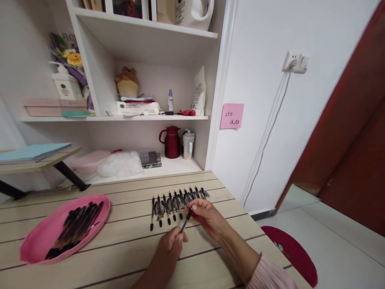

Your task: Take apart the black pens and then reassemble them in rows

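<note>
Both my hands hold one black pen [186, 220] above the wooden table [126, 241]. My left hand [170, 245] grips its lower end in closed fingers. My right hand [207, 218] pinches the upper end with thumb and fingertips. Just beyond the hands, a row of several black pens [176, 202] lies side by side on the table. At the left stands a pink oval tray [36, 241] with a heap of several more black pens [75, 226] in it.
White shelves behind the table carry a dark red jug [172, 142], a white cup [188, 144], a plastic bag [120, 163] and boxes. A pink sticky note [231, 116] hangs on the wall. The table's right edge drops to the floor with a red mat [290, 257].
</note>
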A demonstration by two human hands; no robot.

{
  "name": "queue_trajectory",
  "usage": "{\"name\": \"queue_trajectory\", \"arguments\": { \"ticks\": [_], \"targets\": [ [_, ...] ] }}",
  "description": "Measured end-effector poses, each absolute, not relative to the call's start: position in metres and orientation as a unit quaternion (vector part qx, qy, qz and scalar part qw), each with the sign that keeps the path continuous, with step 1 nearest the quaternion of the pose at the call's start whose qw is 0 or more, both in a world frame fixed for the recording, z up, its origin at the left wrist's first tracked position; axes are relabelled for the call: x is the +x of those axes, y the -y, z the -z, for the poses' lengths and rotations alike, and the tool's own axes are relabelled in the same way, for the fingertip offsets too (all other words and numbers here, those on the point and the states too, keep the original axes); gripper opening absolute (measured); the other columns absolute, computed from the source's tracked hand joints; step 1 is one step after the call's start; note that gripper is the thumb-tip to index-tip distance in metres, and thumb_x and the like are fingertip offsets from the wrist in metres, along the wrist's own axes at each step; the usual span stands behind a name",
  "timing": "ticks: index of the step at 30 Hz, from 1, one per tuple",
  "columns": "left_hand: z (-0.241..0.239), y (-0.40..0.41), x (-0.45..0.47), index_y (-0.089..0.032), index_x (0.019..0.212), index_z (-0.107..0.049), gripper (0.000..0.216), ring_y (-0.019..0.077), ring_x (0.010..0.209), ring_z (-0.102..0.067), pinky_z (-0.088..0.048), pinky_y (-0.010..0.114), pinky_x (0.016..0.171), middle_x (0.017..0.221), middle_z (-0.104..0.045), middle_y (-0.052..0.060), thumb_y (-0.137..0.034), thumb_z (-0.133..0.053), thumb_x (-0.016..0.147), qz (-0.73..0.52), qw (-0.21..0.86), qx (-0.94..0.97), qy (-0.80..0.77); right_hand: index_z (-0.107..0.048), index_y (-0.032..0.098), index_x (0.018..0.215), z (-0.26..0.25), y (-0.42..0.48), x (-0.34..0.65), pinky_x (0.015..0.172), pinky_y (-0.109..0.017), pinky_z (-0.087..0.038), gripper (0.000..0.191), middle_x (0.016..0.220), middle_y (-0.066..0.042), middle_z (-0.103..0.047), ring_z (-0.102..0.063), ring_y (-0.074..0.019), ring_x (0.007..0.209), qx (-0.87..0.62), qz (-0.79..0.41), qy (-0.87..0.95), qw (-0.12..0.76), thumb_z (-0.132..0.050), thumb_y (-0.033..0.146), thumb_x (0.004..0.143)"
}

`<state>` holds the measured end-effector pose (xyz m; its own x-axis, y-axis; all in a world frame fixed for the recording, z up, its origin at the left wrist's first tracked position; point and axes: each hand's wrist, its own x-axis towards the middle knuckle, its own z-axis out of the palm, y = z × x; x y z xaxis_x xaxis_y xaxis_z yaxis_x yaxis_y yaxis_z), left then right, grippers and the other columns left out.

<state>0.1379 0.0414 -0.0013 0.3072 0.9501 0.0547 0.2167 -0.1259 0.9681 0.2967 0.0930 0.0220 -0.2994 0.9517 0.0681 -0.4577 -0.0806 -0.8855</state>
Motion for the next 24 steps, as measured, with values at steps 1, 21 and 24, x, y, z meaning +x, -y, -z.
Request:
{"name": "queue_trajectory", "arguments": {
  "ticks": [1,21,24],
  "targets": [
    [0.001,-0.041,0.138,-0.019,0.073,-0.046,0.024,0.0089,0.044,-0.026,-0.02,0.022,0.046,0.046,-0.027,-0.009,-0.04,-0.039,0.081,-0.376,0.482,0.649,-0.452,-0.064,0.015,0.072,-0.021,-0.093,0.297,0.057,-0.023,-0.041,0.023,0.071,-0.003,-0.064,-0.054,-0.0111,0.063,-0.298,-0.661,0.439,0.53,-0.075,0.031,0.06],
    [0.003,-0.045,0.138,-0.017,0.074,-0.048,0.024,0.0081,0.042,-0.025,-0.019,0.022,0.044,0.044,-0.031,-0.009,-0.038,-0.038,0.081,-0.386,0.51,0.613,-0.463,-0.061,0.016,0.087,-0.026,-0.148,0.345,0.061,-0.03,-0.043,0.032,0.083,-0.009,-0.066,-0.06,-0.0194,0.072,-0.631,-0.267,0.554,0.473,-0.046,0.043,0.077],
    [0.003,-0.047,0.137,-0.017,0.074,-0.049,0.025,0.0079,0.042,-0.027,-0.019,0.022,0.044,0.045,-0.034,-0.008,-0.04,-0.04,0.08,-0.399,0.515,0.602,-0.461,-0.062,0.016,0.078,-0.026,-0.173,0.36,0.068,-0.033,-0.041,0.019,0.084,-0.011,-0.066,-0.059,-0.025,0.084,-0.688,-0.192,0.562,0.417,-0.053,0.032,0.071]
  ]
}}
